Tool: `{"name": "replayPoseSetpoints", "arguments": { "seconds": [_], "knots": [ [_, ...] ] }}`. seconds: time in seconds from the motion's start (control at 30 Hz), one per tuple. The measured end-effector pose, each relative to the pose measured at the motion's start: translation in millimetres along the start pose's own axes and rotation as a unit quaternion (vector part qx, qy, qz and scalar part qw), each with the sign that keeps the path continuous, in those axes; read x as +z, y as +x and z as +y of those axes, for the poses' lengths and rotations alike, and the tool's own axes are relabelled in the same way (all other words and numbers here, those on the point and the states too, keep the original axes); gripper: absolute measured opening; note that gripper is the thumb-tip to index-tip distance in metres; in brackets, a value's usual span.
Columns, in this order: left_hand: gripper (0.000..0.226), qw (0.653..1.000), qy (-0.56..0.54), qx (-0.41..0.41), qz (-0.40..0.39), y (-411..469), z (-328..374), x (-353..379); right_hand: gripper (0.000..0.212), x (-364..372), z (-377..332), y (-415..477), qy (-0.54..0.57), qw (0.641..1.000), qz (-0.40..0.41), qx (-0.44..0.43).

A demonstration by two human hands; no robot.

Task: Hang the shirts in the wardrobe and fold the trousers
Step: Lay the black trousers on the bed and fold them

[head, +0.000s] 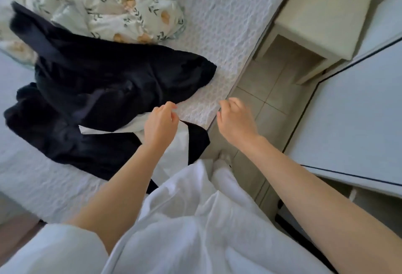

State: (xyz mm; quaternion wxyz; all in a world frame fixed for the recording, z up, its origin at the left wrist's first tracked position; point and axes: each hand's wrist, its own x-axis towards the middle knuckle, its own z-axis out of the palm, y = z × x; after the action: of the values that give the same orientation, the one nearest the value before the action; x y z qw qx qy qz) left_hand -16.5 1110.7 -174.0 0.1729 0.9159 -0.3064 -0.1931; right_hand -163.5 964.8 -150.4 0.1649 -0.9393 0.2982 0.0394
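- Our left hand point(161, 125) hovered over the near edge of the bed point(228, 34), fingers curled above a white cloth point(130, 126). We could not tell whether it pinched the cloth or merely hung over it.
- Our right hand point(237, 119) hung over the tiled floor point(267, 91), just right of the bed edge, fingers loosely curled and holding nothing.
- The dark clothes point(104, 91) lay in a crumpled heap to the left of and beyond the left hand, partly on top of the white cloth. A black piece point(196, 138) draped over the near bed corner beside the left wrist. We could not tell shirts from trousers in that tangle.
- We judged that pulling the white cloth from under the heap could drag the dark clothes toward the edge and onto the floor.
- The black piece already overhung the corner, so a careless tug could slide it off.
- With the heap so tangled, we might lift two garments at once and crease a shirt.
- A white panel point(359, 121) stood close at the right, perhaps the wardrobe door, and a swung garment could catch on it.
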Motion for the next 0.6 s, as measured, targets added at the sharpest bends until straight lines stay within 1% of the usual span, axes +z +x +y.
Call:
{"name": "replayPoseSetpoints", "arguments": {
  "seconds": [0.13,0.27,0.33,0.43,0.6],
  "knots": [
    [0.031,0.994,-0.025,-0.102,0.001,-12.2,-9.4,15.2,0.027,12.0,0.5,27.3,-0.008,0.996,-0.048,-0.069],
    [0.031,0.978,-0.042,-0.202,0.011,-27.1,-8.6,24.9,0.03,15.2,2.8,48.8,-0.028,0.985,-0.101,-0.14],
    [0.03,0.964,-0.066,-0.258,0.011,-31.7,-8.9,27.5,0.031,17.4,2.8,57.7,-0.042,0.976,-0.126,-0.172],
    [0.032,0.933,-0.12,-0.34,0.022,-36.2,-17.3,30.7,0.032,26.6,-0.6,71.2,-0.065,0.961,-0.157,-0.22],
    [0.03,0.89,-0.188,-0.413,0.05,-28.4,-48.1,35.6,0.031,48.3,-14.9,100.5,-0.099,0.938,-0.183,-0.277]
  ]
}}
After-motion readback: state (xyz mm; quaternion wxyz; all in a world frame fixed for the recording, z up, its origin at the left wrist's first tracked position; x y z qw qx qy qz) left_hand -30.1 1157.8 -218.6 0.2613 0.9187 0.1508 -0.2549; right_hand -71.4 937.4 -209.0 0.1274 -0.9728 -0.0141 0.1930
